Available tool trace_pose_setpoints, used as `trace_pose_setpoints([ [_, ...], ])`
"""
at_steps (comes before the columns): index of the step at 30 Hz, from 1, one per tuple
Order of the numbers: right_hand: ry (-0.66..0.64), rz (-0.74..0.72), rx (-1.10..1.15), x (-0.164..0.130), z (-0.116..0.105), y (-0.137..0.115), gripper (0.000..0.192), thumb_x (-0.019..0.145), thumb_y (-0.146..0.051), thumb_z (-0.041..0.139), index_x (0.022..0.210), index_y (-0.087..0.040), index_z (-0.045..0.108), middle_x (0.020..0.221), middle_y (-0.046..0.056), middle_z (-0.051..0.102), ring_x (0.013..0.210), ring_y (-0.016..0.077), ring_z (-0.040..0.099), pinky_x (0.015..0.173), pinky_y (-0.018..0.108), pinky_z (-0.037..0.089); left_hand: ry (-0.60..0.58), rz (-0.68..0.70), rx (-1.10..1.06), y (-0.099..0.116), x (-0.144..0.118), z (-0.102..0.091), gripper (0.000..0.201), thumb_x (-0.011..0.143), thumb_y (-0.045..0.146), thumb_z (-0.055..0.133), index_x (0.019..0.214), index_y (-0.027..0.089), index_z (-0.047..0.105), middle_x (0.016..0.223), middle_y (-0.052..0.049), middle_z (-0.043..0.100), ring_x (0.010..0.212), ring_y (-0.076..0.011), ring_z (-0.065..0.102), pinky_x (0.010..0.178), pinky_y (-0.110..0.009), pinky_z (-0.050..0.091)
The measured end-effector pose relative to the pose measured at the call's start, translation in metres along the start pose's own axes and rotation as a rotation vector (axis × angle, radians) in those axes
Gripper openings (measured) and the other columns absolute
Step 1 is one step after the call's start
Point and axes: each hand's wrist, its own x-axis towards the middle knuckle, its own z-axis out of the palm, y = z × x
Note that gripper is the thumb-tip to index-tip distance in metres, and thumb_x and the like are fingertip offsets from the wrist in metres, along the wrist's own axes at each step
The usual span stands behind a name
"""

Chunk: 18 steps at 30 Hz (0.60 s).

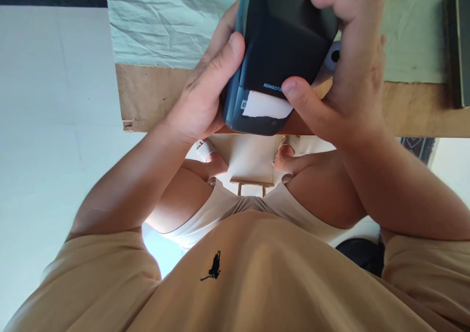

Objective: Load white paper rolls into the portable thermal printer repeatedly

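Observation:
A dark label printer (284, 38) with a glossy black lid and the lettering "NIIMBOT" is held up over the table's near edge. White paper (267, 105) with a ragged edge sticks out of its front slot. Wrapped round the printer's left side is my left hand (209, 82), its thumb along the edge of the lid. My right hand (345, 72) grips the other side, thumb on the lid's front edge by the lettering and a finger at the far corner. Behind the printer, near my right palm, a white roll (332, 58) with a dark core is partly hidden.
Pale green cloth (157, 23) covers most of the wooden table (154, 94), whose bare front edge shows. A dark, flat-edged object (460, 48) lies at the far right. Below are my legs, a wooden stool or rail (251, 182) and a pale floor (55, 126).

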Motion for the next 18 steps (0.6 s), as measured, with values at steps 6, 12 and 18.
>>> trace_pose_setpoints([
  [6, -0.031, 0.050, -0.002, 0.000, 0.001, -0.002, 0.064, 0.070, -0.056, 0.038, 0.122, -0.017, 0.032, 0.119, 0.003, 0.040, 0.104, 0.0166, 0.046, 0.090, 0.034, 0.039, -0.160, -0.008, -0.053, 0.001, 0.003, 0.000, 0.048, 0.085, 0.025, 0.009, 0.101, 0.022, 0.054, 0.098, -0.003, 0.058, 0.115, -0.0166, 0.044, 0.092, -0.031, 0.043],
  [12, 0.007, 0.026, 0.018, 0.000, 0.003, -0.001, 0.065, 0.069, -0.056, 0.036, 0.120, -0.015, 0.035, 0.116, 0.005, 0.043, 0.102, 0.0162, 0.046, 0.088, 0.035, 0.039, -0.045, 0.051, -0.068, 0.000, 0.004, 0.008, 0.047, 0.084, 0.026, 0.013, 0.083, 0.020, 0.059, 0.079, -0.005, 0.057, 0.095, -0.0170, 0.052, 0.078, -0.029, 0.043],
  [18, -0.021, 0.099, -0.028, 0.000, 0.000, -0.006, 0.066, 0.069, -0.060, 0.033, 0.120, -0.018, 0.036, 0.118, 0.003, 0.043, 0.099, 0.0159, 0.046, 0.086, 0.033, 0.038, -0.118, 0.064, -0.025, -0.004, 0.008, -0.008, 0.041, 0.084, 0.026, 0.018, 0.076, 0.023, 0.059, 0.068, -0.003, 0.053, 0.066, -0.0121, 0.040, 0.061, -0.028, 0.037],
])
